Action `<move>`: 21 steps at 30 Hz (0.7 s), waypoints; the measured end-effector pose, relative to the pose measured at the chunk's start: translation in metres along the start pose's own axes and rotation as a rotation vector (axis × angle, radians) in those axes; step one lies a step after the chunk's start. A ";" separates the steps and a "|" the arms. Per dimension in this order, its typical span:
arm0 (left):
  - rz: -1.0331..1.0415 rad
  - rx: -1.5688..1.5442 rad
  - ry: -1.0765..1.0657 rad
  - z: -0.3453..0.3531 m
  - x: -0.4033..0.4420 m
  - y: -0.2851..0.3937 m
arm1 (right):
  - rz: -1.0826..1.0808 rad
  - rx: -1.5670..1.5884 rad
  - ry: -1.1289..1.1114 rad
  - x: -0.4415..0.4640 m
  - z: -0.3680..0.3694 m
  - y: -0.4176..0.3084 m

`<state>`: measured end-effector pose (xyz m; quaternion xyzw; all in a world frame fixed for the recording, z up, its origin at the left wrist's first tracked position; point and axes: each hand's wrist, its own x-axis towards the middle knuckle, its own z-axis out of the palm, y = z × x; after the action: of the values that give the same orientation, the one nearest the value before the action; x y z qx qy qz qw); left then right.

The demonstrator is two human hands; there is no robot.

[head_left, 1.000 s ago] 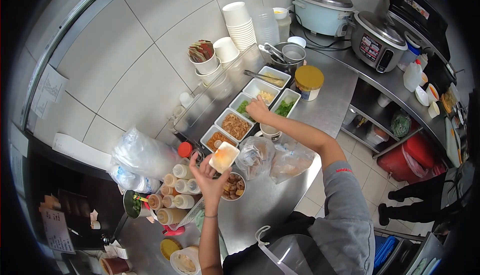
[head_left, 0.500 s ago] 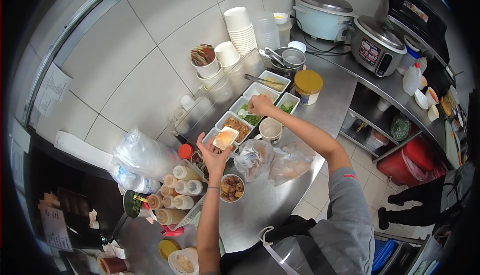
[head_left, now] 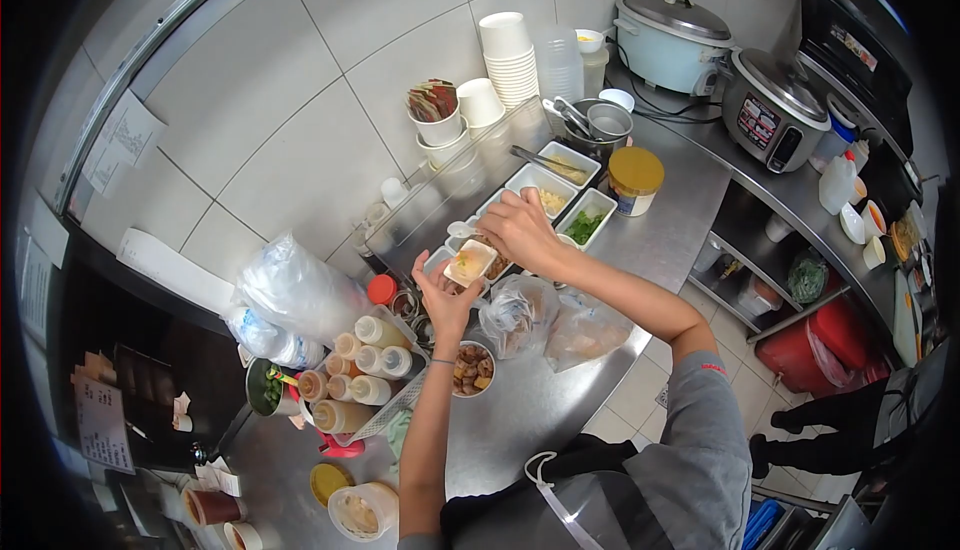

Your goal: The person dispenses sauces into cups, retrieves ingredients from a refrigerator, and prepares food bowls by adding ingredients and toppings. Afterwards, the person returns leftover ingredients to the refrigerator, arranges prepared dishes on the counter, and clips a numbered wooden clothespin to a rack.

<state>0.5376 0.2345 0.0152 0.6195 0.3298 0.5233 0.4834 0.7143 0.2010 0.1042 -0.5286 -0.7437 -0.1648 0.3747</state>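
My left hand (head_left: 447,300) grips a small white square dish (head_left: 470,264) by its sides; something orange and yellow lies in it. Just above and to the right, my right hand (head_left: 518,230) is closed in a pinch. A small white spoon (head_left: 461,230) shows at its fingertips, its handle hidden by the fingers. Under the hands are white tubs of toppings, mostly covered; brown bits (head_left: 497,268) show in one. Beyond the right hand sit a tub of pale chopped pieces (head_left: 551,202) and one of green herbs (head_left: 583,228).
A bowl of browned chunks (head_left: 473,369) stands beside my left forearm. Tied plastic bags (head_left: 518,316) lie on the steel counter (head_left: 520,405). Squeeze bottles (head_left: 370,361) fill a basket at left. Stacked paper cups (head_left: 507,55) and rice cookers (head_left: 672,42) stand behind. A person's legs (head_left: 825,425) show at right.
My right hand has moved left with the spoon, from over the green herbs to beside the dish. My left hand still holds the dish. The whole view has shifted slightly.
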 end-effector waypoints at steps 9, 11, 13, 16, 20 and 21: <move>0.058 0.036 0.040 -0.007 -0.002 0.009 | -0.173 -0.166 0.120 -0.001 -0.005 -0.010; 0.075 0.023 0.065 -0.009 -0.003 0.010 | -0.286 -0.208 0.064 -0.009 0.002 -0.011; 0.079 0.013 0.060 -0.011 -0.003 0.015 | -0.397 -0.252 0.014 -0.014 0.006 -0.008; 0.077 0.030 0.061 -0.015 -0.006 0.019 | -0.125 -0.155 0.035 -0.005 -0.002 -0.005; 0.071 0.029 0.077 -0.021 -0.018 0.028 | 0.061 -0.071 0.010 0.009 -0.004 0.025; 0.053 0.026 0.086 -0.021 -0.023 0.034 | 0.056 -0.261 -0.119 0.006 0.010 0.043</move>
<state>0.5085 0.2083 0.0399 0.6112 0.3407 0.5576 0.4466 0.7491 0.2277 0.0953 -0.6021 -0.7218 -0.2183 0.2624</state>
